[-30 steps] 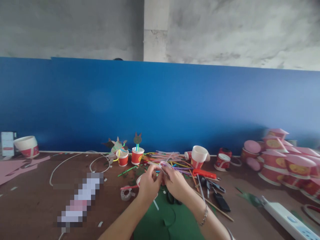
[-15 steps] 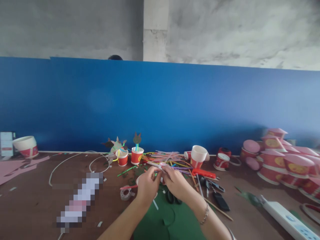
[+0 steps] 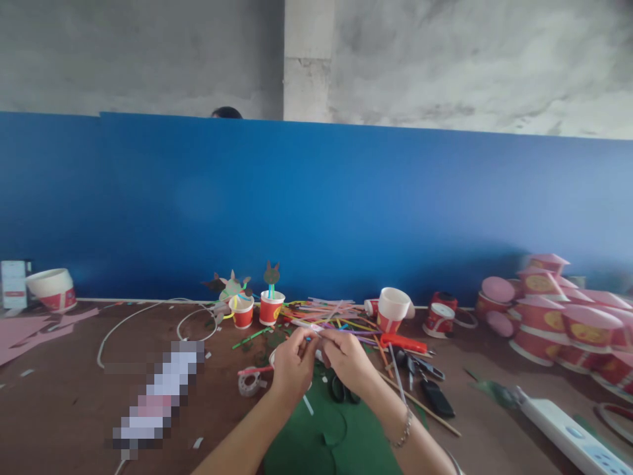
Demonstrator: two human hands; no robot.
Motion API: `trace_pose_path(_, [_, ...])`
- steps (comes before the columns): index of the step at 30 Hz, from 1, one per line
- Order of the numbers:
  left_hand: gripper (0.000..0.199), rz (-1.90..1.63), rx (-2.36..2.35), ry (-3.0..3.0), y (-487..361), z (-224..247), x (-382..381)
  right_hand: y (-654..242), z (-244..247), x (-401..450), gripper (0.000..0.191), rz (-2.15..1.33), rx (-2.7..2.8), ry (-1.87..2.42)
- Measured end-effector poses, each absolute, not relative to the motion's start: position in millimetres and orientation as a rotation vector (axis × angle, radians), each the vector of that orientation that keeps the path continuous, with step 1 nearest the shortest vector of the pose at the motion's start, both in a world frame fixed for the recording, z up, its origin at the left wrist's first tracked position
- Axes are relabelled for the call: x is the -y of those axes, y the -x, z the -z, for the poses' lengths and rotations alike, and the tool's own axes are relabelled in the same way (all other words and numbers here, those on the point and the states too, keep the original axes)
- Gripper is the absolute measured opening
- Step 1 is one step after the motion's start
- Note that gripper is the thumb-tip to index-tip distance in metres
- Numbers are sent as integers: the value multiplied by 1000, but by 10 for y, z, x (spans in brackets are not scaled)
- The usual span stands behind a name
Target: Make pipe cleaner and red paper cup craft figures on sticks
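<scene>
In the middle of the head view, my left hand (image 3: 291, 364) and my right hand (image 3: 346, 359) meet with fingertips pinched together. Between them is a small whitish-pink piece (image 3: 310, 326); its exact kind cannot be made out, and fingers cover much of it. Under my hands lies a green sheet (image 3: 341, 429), with the black handles of scissors (image 3: 338, 390) showing beside my right hand. A roll of clear tape (image 3: 250, 381) rests left of my left hand. Several coloured pipe cleaners or straws (image 3: 356, 320) are heaped beyond my fingers.
Paper cups with cut-out animal figures (image 3: 271, 309) stand by the blue partition (image 3: 316, 218). To the right are a white cup (image 3: 393, 307), a red-handled tool (image 3: 403, 343), keys (image 3: 438, 399), a power strip (image 3: 568, 429) and stacked pink-topped cups (image 3: 591, 326). Pink paper (image 3: 24, 336) lies left.
My right hand's fingers have shifted slightly and lie flatter against the small piece. My left hand stays nearly in place. Objects on the table look unmoved.
</scene>
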State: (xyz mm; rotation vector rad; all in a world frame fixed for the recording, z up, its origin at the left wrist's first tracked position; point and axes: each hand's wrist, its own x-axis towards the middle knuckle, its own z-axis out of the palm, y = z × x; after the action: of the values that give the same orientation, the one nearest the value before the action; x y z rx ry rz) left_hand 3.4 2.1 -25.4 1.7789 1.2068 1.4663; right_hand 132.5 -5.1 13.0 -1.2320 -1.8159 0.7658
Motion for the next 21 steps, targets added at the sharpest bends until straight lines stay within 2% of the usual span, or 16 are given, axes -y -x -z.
trace_pose_path(3, [16,-1527,-1069,-1703,-47,200,28,-1288,-101,38,24,-1051,1619,1144])
trace_pose_path(5, [17,-1546,-990,-1632,-50,171,41,-1286,-102,30,26,-1097,1578,1143])
trace_pose_path(7, [19,-1600,-960,-1506,-43,154,23,-1324,-109,11,27,-871,1657,1252])
trace_pose_path(11, [30,-1624,-843,-1076,-19,134,-76,-1516,-67,-83,28,-155,1852,1739])
trace_pose_path(13, [37,-1492,-703,-903,-18,127,-117,-1621,-17,-134,27,-87,1976,2003])
trace_pose_path(16, [40,-1292,-544,-733,-32,130,-136,-1701,34,-168,19,-87,2008,2158])
trace_pose_path(19, [39,-1188,-496,-686,-46,151,-133,-1657,1,-149,19,-102,1975,2004])
trace_pose_path(21, [40,-1163,-511,-706,-49,166,-134,-1583,-54,-124,23,-288,1885,1698])
